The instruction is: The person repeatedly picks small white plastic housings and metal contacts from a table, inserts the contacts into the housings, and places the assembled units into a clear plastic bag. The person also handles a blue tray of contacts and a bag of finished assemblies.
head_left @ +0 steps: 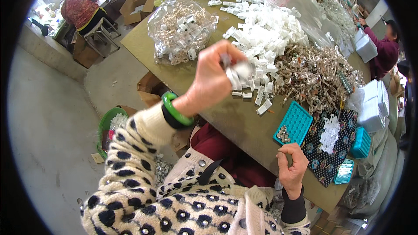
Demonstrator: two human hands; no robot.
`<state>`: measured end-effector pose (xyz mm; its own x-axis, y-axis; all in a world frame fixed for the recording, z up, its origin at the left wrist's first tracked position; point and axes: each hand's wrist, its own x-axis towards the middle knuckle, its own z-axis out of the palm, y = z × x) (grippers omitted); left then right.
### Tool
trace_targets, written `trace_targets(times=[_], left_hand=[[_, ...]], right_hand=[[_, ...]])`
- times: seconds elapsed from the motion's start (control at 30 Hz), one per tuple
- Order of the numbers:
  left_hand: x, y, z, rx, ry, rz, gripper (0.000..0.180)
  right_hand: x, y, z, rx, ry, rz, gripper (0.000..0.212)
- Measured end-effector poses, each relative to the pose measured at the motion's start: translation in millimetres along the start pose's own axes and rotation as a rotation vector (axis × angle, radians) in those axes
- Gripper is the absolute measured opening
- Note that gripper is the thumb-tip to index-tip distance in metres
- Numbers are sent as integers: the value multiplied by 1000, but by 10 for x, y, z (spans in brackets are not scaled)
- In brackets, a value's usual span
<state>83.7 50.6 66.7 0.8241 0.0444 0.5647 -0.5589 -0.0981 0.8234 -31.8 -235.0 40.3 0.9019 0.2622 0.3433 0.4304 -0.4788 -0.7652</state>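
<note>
My left hand (213, 76), with a green bangle at the wrist, is raised over the table's near edge. Its fingers are closed on a white and silvery piece (238, 75), smeared by motion. Behind it spreads a heap of small white plastic blocks (272, 28). My right hand (292, 165) is low at the front edge, thumb and forefinger curled together; whatever is in the pinch is too small to make out. Just beyond it lies a teal ridged tray (297, 119) with several small metal pieces (283, 135) in its near corner.
A tangled heap of clear and metallic parts (318, 76) borders the blocks. Small white pieces (330, 135) lie on a dark patterned mat (311, 150). A filled clear bag (180, 30) stands at left. White trays (372, 104) are stacked right. Two people sit at far left and right.
</note>
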Motion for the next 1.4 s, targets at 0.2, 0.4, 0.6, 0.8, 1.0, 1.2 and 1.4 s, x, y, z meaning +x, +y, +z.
trace_targets(times=[0.2,0.4,0.6,0.8,1.0,1.2,1.4], left_hand=[[979,-246,-899,662,-44,161,17],[957,-315,-1470,1058,-340,315,26],[851,-136,-1621,1035,87,116,22],[701,-190,-1966,1209,271,-202,26],[551,-206,-2003,989,220,-425,40],[438,-153,-1939,626,237,-503,41],[373,-164,-1957,484,260,-439,32]], right_hand=[[-76,43,-69,11,4,71,4],[134,14,-136,-6,-118,-27,10],[946,-58,-17,-7,-323,-142,6],[2386,-78,534,-18,-334,-152,21],[3603,-113,1442,-137,-385,-197,38],[4298,-48,2141,-73,-494,20,47],[4432,148,2271,451,-620,116,15]])
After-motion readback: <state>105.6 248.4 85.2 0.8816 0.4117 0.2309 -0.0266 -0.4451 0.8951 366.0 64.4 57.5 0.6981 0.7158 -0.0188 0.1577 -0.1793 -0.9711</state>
